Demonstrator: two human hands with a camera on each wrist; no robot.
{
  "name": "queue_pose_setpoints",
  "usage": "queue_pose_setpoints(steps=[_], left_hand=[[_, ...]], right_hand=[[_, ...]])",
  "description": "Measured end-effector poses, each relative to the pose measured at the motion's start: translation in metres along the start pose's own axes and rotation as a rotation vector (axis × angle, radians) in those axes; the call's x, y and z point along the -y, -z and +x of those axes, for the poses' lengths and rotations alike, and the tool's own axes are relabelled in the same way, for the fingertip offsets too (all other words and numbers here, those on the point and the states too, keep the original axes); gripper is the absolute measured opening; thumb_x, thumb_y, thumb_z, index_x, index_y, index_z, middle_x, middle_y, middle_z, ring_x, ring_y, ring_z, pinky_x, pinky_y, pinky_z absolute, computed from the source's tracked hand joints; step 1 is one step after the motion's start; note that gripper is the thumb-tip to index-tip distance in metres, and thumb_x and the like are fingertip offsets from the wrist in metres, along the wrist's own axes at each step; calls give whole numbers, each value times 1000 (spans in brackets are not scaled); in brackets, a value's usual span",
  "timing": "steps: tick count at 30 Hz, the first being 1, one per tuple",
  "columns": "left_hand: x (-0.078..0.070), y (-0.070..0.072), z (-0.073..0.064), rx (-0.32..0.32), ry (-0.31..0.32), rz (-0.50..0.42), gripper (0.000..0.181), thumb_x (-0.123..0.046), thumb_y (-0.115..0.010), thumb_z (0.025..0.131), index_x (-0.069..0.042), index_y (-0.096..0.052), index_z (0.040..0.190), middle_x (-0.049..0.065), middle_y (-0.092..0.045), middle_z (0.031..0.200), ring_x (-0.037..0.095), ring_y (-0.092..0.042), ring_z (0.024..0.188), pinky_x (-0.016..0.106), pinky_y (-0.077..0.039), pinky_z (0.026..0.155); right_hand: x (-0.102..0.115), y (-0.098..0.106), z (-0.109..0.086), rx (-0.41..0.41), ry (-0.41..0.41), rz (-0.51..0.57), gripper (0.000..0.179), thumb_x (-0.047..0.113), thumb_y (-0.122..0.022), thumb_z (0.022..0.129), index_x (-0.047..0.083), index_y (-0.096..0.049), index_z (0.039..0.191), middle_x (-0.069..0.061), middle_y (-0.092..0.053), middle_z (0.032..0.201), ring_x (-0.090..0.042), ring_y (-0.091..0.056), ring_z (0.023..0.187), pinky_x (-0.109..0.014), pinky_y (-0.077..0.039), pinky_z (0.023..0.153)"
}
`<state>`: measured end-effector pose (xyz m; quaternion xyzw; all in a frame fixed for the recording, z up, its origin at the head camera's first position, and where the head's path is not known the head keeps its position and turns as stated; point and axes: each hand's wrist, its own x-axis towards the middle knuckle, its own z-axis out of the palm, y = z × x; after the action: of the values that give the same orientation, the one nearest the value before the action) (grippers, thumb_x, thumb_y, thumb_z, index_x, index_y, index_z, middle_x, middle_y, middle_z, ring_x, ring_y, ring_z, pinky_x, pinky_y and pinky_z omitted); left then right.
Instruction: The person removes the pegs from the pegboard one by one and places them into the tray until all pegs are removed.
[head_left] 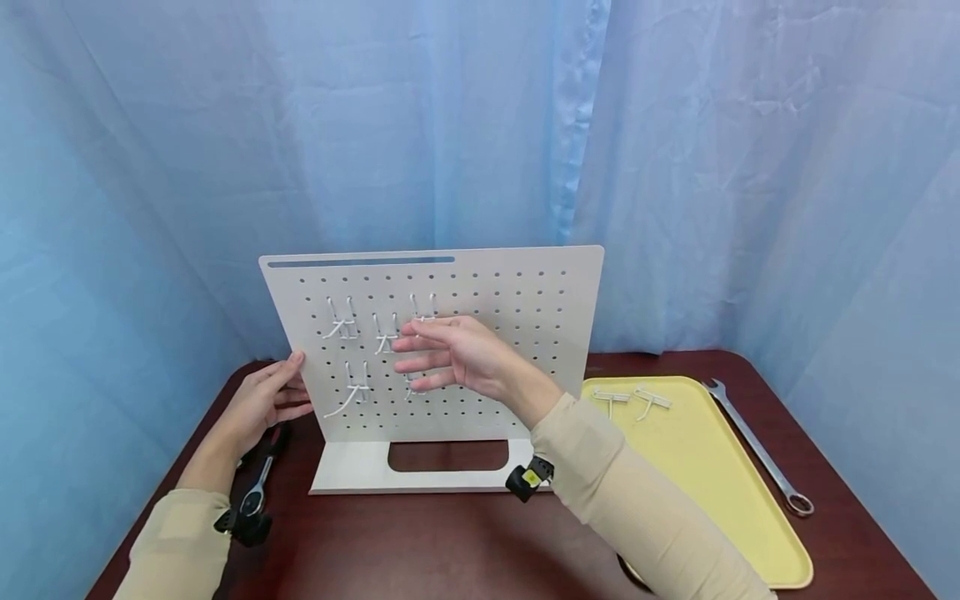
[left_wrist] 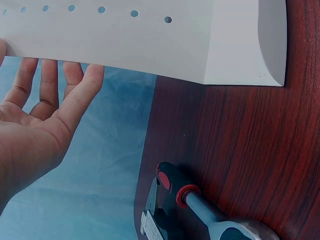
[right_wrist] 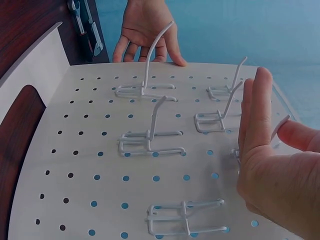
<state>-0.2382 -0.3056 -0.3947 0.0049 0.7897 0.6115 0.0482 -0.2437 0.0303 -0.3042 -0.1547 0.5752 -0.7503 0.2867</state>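
Note:
A white pegboard [head_left: 465, 417] stands upright on its base, with several white wire hooks fixed in its holes. One long hook [head_left: 356, 387] sits low on the left, and another hook [head_left: 341, 325] is above it. My left hand [head_left: 264, 398] grips the board's left edge, thumb on the front and fingers behind. In front of the board is my right hand [head_left: 465, 357], fingers straight. The right wrist view has its thumb beside the tip of a hook [right_wrist: 281, 126] that the hand partly hides; whether they touch is unclear.
On the right lies a yellow tray [head_left: 705, 483] with two loose white hooks [head_left: 651, 401]. A combination wrench [head_left: 761, 450] rests along the tray's right side. Left of the board are a ratchet [head_left: 255, 497] and a knife-like tool [left_wrist: 152, 217]. Blue curtains [head_left: 480, 125] surround the dark table.

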Motion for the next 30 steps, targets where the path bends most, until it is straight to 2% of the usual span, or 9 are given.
queue_pose_setpoints(steps=[10,17,24,30], left_hand=[[1,1,0,4,1,-10,60,-55,-50,103,1,-55,124,14,-60,108,19,-67,95,38,-61,85],[1,0,2,8,1,-14,61,-55,-51,103,1,-55,125,13,-61,107,19,-67,95,37,-61,84],[0,0,3,6,-5,-3,64,-56,-50,103,3,-53,129,16,-60,110,18,-67,95,36,-61,83],[0,2,2,8,-3,3,64,-55,-50,103,2,-53,130,14,-61,111,18,-67,95,36,-61,84]], right_hand=[[-1,-1,0,22,14,16,44,20,-55,107,-3,-50,143,-25,-56,140,-26,-72,101,-43,-62,82],[3,-8,-6,32,33,-9,43,18,-56,106,-1,-51,144,-17,-66,130,-26,-73,101,-44,-62,81],[6,-8,-16,71,47,-72,45,19,-57,106,-1,-50,145,-22,-62,134,-25,-73,97,-47,-61,81],[8,1,-32,69,85,-173,44,19,-60,105,-2,-52,143,-19,-68,124,-27,-73,96,-50,-61,79]])
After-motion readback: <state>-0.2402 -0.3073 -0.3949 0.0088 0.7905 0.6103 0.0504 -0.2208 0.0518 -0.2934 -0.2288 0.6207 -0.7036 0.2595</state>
